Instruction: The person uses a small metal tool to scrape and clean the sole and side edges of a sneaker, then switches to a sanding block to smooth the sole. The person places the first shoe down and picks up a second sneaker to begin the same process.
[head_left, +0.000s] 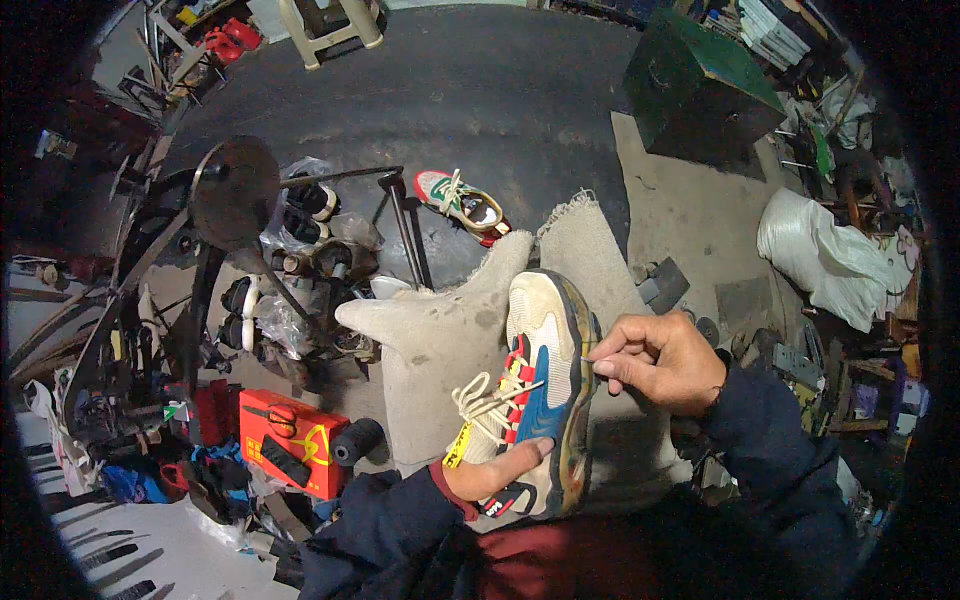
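Observation:
A beige sneaker (535,310) with a blue side panel, red lace loops and cream laces lies across my lap, toe pointing away. My left hand (500,472) grips it near the heel, thumb laid over the blue side. At the right edge of the sole, my right hand (660,362) is closed in a pinch, thumb against forefinger. A thin light bit shows at its fingertips by the sole, too small to name. Under the sneaker, a stained beige cloth (435,345) covers my legs. Another sneaker (460,205), multicoloured with red and green, rests on the floor ahead.
To the left stands a black metal machine with a round wheel (235,190). Beside my left arm, an orange box (290,445) carries scissors (283,420), next to a dark cylinder (357,441). A green box (700,90) and a white sack (825,260) are on the right.

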